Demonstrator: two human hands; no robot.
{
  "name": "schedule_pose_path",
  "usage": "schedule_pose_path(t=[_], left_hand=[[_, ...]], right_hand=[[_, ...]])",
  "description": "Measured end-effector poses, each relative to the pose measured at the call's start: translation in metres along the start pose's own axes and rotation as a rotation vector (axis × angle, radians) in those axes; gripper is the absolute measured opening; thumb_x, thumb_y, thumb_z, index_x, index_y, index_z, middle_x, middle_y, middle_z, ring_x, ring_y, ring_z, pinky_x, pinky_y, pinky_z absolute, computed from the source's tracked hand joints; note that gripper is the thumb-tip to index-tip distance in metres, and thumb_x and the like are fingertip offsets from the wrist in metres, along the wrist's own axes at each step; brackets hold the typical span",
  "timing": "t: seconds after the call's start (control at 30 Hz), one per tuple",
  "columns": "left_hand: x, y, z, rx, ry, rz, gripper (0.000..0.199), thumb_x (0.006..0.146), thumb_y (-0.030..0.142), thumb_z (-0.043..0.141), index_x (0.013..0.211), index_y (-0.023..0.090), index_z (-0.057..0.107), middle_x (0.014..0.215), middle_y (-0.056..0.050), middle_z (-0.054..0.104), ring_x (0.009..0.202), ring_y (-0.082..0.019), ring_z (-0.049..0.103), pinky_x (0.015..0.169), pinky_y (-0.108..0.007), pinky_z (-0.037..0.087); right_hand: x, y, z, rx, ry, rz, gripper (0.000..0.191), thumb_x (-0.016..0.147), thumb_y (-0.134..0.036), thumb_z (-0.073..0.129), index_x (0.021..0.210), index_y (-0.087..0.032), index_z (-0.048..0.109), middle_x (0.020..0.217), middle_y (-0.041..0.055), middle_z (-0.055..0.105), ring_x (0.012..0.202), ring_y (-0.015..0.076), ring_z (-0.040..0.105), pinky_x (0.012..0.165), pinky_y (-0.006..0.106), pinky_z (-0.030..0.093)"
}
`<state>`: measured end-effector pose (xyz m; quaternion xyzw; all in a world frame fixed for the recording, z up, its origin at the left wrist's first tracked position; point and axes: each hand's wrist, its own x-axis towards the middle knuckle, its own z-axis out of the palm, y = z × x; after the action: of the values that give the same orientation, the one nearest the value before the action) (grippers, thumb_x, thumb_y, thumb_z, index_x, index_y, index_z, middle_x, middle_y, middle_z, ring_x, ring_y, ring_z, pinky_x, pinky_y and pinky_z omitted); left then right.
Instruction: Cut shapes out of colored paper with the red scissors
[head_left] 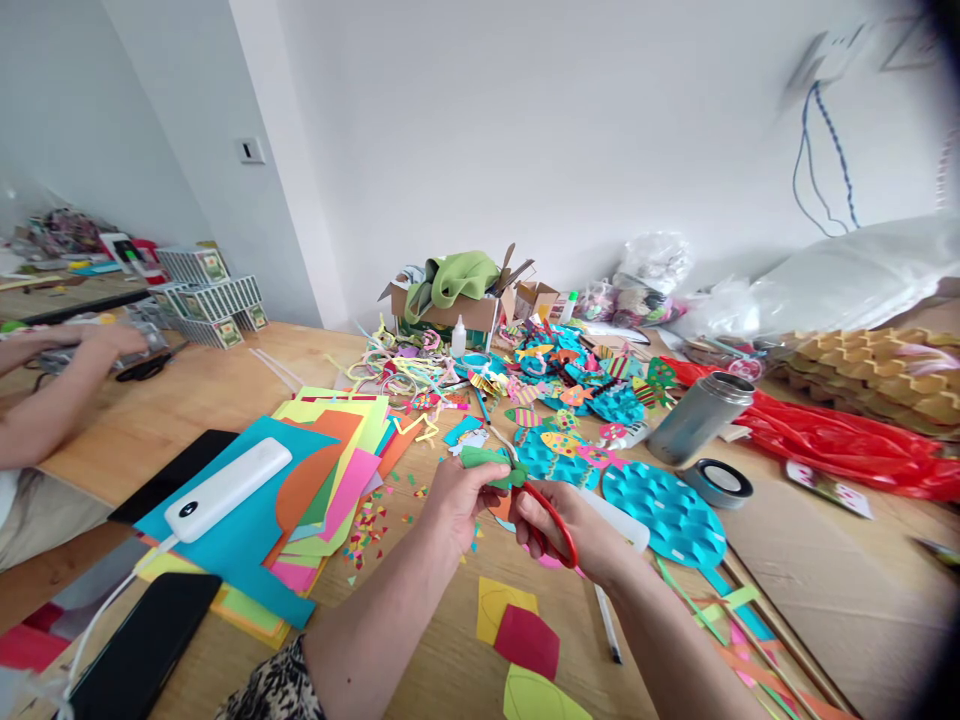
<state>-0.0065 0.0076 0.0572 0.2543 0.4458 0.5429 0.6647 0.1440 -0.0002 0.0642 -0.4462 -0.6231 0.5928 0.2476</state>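
Note:
My left hand is closed on a piece of green paper, holding it up over the middle of the table. In my right hand is a pair of scissors with red handles, its blades at the green paper. How far the blades are apart I cannot make out. Below my hands lie a yellow paper square with a drawn outline, a dark red piece and a yellow-green piece. Colourful paper fish and blue scale-patterned paper shapes spread just beyond.
Coloured paper sheets with a white power bank lie left, near a black phone. Right are an open steel bottle, its lid and egg trays. Another person's arm rests at far left.

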Motion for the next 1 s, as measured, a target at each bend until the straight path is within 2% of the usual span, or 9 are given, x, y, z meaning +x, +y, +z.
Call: schedule_pose_path(t=[0.47,1.0], left_hand=[[0.002,0.0,-0.003,0.002,-0.022,-0.001,0.024,0.046,0.026,0.08,0.061,0.013,0.066,0.058,-0.003,0.064,0.053,-0.013,0.057,0.055,-0.026,0.041],[-0.004,0.011,0.001,-0.006,-0.033,-0.033,0.026,0.042,0.024,0.081,0.06,0.013,0.066,0.057,-0.001,0.064,0.049,-0.01,0.054,0.052,-0.024,0.038]], right_hand=[[0.0,0.002,0.0,0.013,0.0,-0.004,0.073,0.063,-0.09,0.053,0.069,-0.016,0.053,0.055,0.0003,0.059,0.041,0.0081,0.05,0.037,0.019,0.032],[-0.004,-0.002,-0.002,0.061,-0.047,-0.036,0.076,0.066,-0.09,0.05,0.072,-0.014,0.058,0.057,0.0013,0.059,0.042,0.0086,0.051,0.041,0.02,0.033]])
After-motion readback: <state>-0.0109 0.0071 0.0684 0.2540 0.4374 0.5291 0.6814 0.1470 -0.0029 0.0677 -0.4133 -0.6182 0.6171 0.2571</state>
